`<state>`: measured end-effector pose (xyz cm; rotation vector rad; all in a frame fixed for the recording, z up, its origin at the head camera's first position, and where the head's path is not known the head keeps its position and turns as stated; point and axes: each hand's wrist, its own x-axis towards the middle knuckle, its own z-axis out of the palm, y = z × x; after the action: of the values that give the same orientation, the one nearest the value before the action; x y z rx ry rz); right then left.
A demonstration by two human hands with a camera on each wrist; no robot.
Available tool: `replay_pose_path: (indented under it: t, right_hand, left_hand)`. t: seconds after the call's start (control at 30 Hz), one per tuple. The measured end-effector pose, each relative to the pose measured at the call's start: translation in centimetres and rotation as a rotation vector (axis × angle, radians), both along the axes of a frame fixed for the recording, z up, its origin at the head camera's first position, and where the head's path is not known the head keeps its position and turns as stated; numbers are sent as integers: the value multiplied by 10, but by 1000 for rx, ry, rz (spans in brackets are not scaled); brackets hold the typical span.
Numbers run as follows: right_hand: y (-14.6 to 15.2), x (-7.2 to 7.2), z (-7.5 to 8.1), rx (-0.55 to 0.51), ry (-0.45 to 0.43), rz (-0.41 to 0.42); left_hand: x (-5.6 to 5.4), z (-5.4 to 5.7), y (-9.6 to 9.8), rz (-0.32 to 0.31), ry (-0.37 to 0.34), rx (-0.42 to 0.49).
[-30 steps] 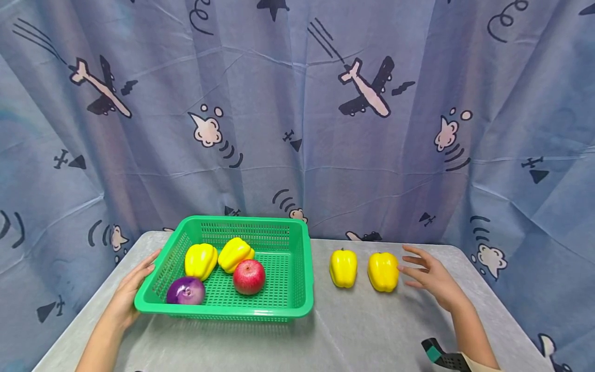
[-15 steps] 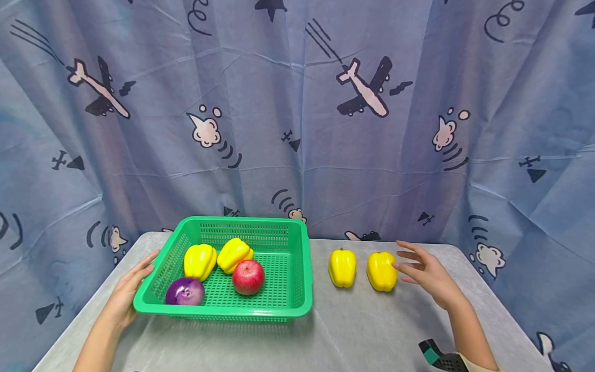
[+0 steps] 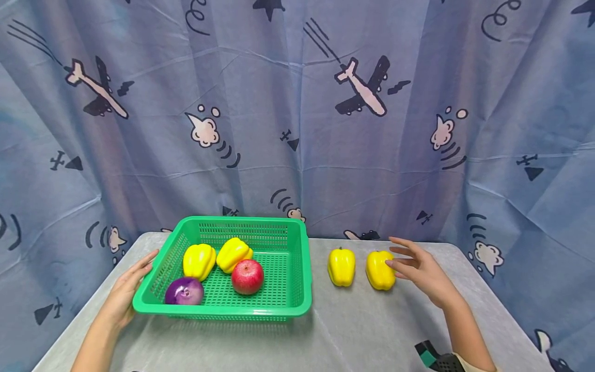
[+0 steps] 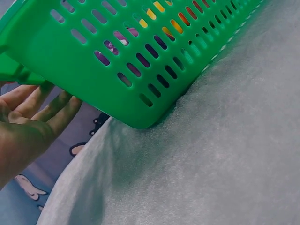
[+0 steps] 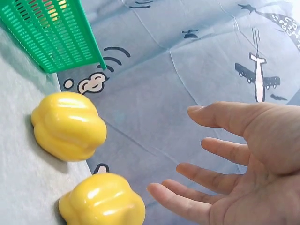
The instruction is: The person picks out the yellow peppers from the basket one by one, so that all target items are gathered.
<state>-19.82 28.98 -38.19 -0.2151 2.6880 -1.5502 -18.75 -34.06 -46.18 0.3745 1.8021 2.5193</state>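
A green plastic basket (image 3: 304,274) stands at the left of the table. Inside it lie two yellow bell peppers (image 3: 200,262), a red apple (image 3: 248,277) and a round purple vegetable (image 3: 184,291). My left hand (image 3: 122,297) rests against the basket's left side; in the left wrist view its nearly straight fingers (image 4: 64,115) reach the green wall. Two more yellow bell peppers sit on the table to the right of the basket, a left one (image 3: 341,267) and a right one (image 3: 379,270). My right hand (image 3: 425,271) hovers at the right pepper, fingers spread; the right wrist view shows a gap between them.
A grey cloth-covered table (image 3: 353,330) carries everything. Behind and beside it hangs a blue curtain (image 3: 260,155) printed with airplanes. On the right wrist is a dark strap with a green piece (image 3: 427,356).
My right hand has moved left, from beside the right pepper to partly over it. The left hand and the basket have kept their places, apart from a slight shift of the view.
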Motion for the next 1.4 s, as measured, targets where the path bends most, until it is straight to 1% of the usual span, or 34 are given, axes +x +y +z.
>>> replay_pose_path:
  t: [0.23,0.43,0.67,0.9,1.17,1.4]
  right_hand:
    - [-7,4,4,-4,15,20]
    - [-14,6,7,-6,18,36]
    - [-24,8,10,-34,41,74]
    - [-33,7,13,-54,56,115]
    - [-47,3,21,-63,59,159]
    - [-60,-2,27,-55,95,200]
  left_hand:
    - [-1,1,1,62,-50,-46]
    - [-2,2,2,80,-58,-62]
    - [-2,1,1,68,-52,-55]
    - [-1,1,0,29,-34,-23]
    - [0,0,-3,23,-34,-26]
    - [0,1,-4,14,-35,-40]
